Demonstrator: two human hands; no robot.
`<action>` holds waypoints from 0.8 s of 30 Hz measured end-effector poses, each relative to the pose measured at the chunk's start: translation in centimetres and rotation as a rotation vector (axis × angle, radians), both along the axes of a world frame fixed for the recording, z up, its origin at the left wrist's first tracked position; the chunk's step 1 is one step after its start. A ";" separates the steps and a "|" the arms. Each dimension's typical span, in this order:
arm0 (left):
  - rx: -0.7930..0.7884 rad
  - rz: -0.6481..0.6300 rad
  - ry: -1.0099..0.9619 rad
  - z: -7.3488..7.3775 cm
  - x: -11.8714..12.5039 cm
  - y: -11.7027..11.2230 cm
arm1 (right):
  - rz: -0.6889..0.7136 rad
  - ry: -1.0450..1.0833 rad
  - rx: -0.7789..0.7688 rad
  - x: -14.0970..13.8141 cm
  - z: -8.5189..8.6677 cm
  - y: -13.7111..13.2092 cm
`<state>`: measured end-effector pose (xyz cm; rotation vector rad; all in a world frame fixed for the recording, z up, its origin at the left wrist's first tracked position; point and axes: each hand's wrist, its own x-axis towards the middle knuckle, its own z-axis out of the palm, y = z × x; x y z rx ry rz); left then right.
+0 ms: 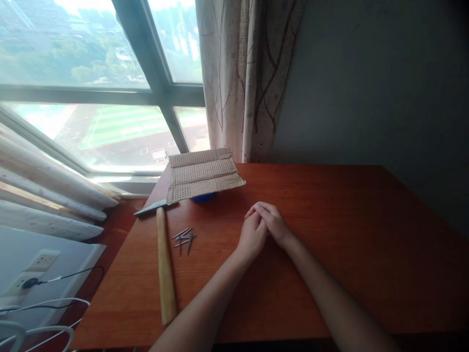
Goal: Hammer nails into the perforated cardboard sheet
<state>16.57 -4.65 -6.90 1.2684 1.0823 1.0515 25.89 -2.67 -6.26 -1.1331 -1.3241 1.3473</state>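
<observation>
My left hand (252, 238) and my right hand (273, 223) rest together on the reddish wooden table (348, 234), the right hand's fingers laid over the left. Both are closed on each other and hold nothing I can see. To their left lie several loose nails (184, 237). Beside the nails is a hammer with a long wooden handle (165, 269), its metal head (150, 208) pointing toward the window. A punched piece of cardboard (203, 173) sits at the table's far left corner, propped on something blue (203, 197).
A patterned curtain (249, 73) hangs behind the table by a large window (91, 73). Left of the table are bundled white curtains (47, 195), a wall socket (38, 266) with a black cable, and white wire loops low down. A grey wall stands at right.
</observation>
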 end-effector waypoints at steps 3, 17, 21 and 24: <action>0.004 -0.004 -0.006 -0.1 0.0 0.0 | 0.007 -0.001 0.006 0.0 -0.1 0.0; 0.022 -0.002 0.017 -0.7 -0.1 0.2 | 0.025 0.009 -0.006 0.1 -0.3 0.2; 0.015 -0.008 0.002 -0.6 0.0 0.1 | 0.019 0.002 0.009 0.1 -0.3 0.2; 0.010 -0.005 -0.004 -0.5 0.0 0.1 | 0.018 0.007 0.007 0.0 -0.2 0.2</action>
